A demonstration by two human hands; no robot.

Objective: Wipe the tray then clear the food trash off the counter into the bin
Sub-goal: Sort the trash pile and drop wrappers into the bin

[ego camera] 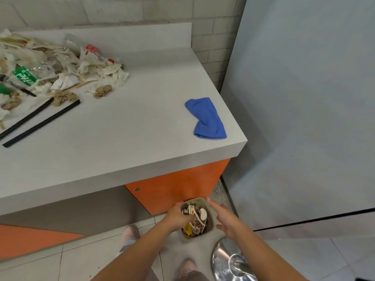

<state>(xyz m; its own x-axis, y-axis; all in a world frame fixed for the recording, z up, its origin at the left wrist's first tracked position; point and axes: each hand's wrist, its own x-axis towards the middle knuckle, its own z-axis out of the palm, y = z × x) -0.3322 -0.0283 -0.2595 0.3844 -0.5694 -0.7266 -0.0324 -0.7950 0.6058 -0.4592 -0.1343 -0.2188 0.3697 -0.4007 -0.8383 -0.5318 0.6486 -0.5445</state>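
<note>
A small beige bin (210,224) full of food trash stands on the floor beside the orange cabinet. My left hand (175,214) is at its left rim, fingers reaching down onto the trash inside. My right hand (225,219) hovers over the bin's right rim with fingers spread, holding nothing. Up on the grey counter (125,126), a heap of crumpled napkins, wrappers and plastic bottles (60,72) lies at the far left, partly on a black tray (43,121). A blue cloth (207,120) lies crumpled near the counter's right corner.
The orange cabinet (182,189) sits under the counter, right behind the bin. A shiny metal stool base (231,260) stands on the tiled floor to the bin's right. A grey wall panel (304,98) closes off the right side. My shoes (129,232) are left of the bin.
</note>
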